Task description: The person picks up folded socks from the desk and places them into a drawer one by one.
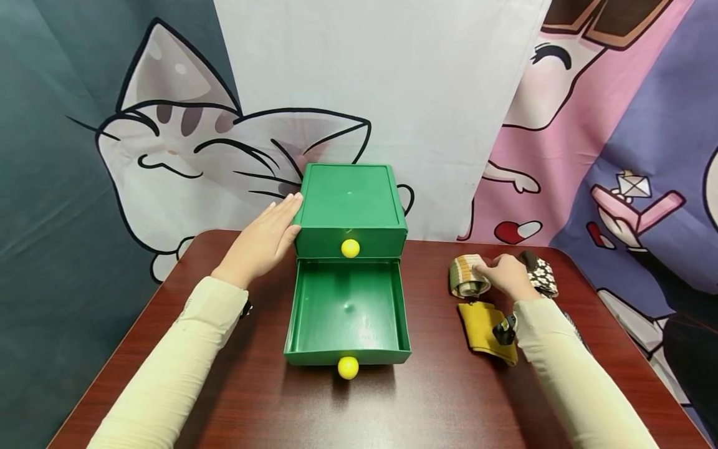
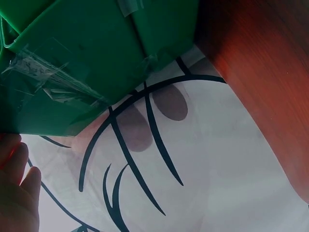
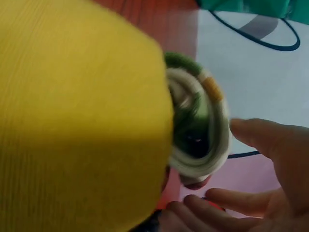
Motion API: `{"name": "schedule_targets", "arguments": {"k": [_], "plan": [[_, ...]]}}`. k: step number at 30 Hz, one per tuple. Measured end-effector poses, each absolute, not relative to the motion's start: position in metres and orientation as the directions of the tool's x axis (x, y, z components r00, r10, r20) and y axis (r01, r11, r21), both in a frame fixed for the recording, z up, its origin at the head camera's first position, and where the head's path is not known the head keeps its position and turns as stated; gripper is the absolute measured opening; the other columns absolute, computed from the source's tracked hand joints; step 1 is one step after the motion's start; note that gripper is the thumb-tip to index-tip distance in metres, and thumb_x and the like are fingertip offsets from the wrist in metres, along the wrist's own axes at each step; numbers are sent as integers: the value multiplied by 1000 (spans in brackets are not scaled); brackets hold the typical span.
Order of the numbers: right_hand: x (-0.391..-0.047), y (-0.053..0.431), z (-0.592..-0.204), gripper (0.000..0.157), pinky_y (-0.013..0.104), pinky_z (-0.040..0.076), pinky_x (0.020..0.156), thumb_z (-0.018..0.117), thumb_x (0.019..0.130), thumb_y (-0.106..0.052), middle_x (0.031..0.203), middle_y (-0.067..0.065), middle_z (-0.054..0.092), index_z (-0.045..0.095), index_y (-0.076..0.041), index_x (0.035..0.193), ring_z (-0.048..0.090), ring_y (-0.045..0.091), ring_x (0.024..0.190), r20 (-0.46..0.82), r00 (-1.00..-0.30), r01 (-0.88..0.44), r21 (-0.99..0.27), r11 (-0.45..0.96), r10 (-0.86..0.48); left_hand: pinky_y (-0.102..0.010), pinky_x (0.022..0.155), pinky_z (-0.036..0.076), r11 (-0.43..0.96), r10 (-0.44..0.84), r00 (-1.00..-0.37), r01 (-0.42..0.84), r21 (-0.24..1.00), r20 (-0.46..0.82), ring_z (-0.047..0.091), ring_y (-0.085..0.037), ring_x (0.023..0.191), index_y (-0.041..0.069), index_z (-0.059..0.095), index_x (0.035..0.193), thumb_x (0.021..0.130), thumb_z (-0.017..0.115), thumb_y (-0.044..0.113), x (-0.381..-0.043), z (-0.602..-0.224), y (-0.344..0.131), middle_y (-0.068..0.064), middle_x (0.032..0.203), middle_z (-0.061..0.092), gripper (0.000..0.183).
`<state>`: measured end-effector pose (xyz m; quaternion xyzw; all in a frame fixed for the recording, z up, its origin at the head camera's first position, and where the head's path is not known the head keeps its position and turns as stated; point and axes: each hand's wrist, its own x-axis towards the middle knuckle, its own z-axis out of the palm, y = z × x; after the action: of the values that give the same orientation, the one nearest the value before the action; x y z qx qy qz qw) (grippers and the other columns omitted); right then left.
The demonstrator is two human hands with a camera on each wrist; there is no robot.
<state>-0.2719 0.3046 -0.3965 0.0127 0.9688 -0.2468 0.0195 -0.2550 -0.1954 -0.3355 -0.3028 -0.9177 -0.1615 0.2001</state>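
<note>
Grey-blue cloth [image 1: 50, 187] hangs behind the left of the red-brown table [image 1: 432, 399]. I find the left hand [image 1: 263, 240] with fingers extended, nearly together, against the green drawer unit [image 1: 350, 193]; its lower drawer [image 1: 331, 324] is pulled out. Rightward, a striped roll [image 1: 467, 274] sits just behind a mustard cloth [image 1: 480, 321]. I record the right hand [image 1: 509, 275] at the roll, thumb and fingers spread; contact I cannot confirm. Dark floral fabric [image 1: 544, 276] lies beside that hand.

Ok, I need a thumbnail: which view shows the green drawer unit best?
The head view: it frames the whole green drawer unit, including the pulled-out lower drawer. The left wrist view shows only part, close up; the right wrist view, just a sliver at top right.
</note>
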Motion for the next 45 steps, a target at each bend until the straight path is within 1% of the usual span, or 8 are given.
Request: {"name": "schedule_targets", "arguments": {"k": [3, 5, 8, 13, 24, 31, 37, 45], "plan": [[-273, 309, -399, 52, 32, 37, 55, 63, 96, -44, 60, 0, 35, 41, -11, 63, 41, 21, 59, -115, -993, 64, -480, 875, 10, -43, 126, 15, 764, 491, -734, 621, 172, 470, 28, -31, 151, -4, 31, 157, 111, 41, 25, -256, -336, -195, -17, 161, 35, 55], [-272, 312, -400, 51, 32, 41, 56, 61, 96, -47, 64, 5, 44, 47, -7, 66, 47, 22, 62, -162, -987, 90, -484, 871, 11, -43, 126, 16, 765, 490, -734, 621, 171, 470, 28, -30, 151, -4, 31, 157, 110, 42, 24, -256, -336, -195, -17, 161, 35, 55], [-271, 316, -401, 63, 37, 56, 66, 59, 97, -50, 95, 28, 59, 57, 14, 97, 62, 35, 82, -280, -960, 187, -576, 796, 22, -43, 126, 15, 765, 489, -736, 620, 174, 468, 28, -30, 151, -3, 31, 157, 110, 43, 24, -256, -335, -195, -17, 161, 35, 55], [-269, 316, -401, 93, 52, 58, 92, 58, 99, -49, 144, 43, 34, 22, 25, 143, 51, 53, 126, -429, -903, 346, -696, 629, 23, -43, 126, 16, 764, 489, -736, 620, 176, 468, 28, -31, 151, -3, 31, 157, 110, 42, 24, -254, -335, -195, -17, 161, 35, 55], [-273, 313, -406, 84, 57, 51, 101, 60, 100, -40, 142, 37, 37, 23, 22, 144, 43, 55, 133, -455, -889, 413, -758, 505, 43, -43, 127, 15, 763, 490, -734, 623, 176, 470, 28, -31, 151, -3, 30, 157, 111, 42, 25, -254, -336, -194, -17, 162, 34, 55], [-274, 314, -411, 64, 50, 58, 93, 64, 98, -32, 112, 19, 62, 43, 19, 132, 64, 35, 109, -415, -907, 396, -793, 464, 66, -44, 126, 17, 767, 487, -739, 617, 177, 465, 28, -31, 151, -4, 30, 157, 111, 39, 25, -255, -336, -195, -18, 161, 34, 55], [-270, 314, -413, 73, 55, 48, 106, 61, 100, -31, 143, 35, 42, 32, 20, 144, 43, 54, 135, -419, -907, 399, -818, 415, 47, -44, 126, 16, 771, 488, -747, 611, 177, 452, 27, -30, 152, -4, 30, 157, 110, 43, 22, -255, -336, -194, -17, 162, 34, 55], [-271, 311, -414, 72, 51, 48, 107, 61, 100, -36, 138, 25, 46, 38, 15, 145, 49, 38, 127, -390, -921, 367, -841, 397, 24, -43, 127, 15, 775, 490, -753, 607, 176, 440, 26, -30, 152, -4, 29, 157, 110, 42, 21, -255, -334, -195, -17, 162, 33, 55]]}}
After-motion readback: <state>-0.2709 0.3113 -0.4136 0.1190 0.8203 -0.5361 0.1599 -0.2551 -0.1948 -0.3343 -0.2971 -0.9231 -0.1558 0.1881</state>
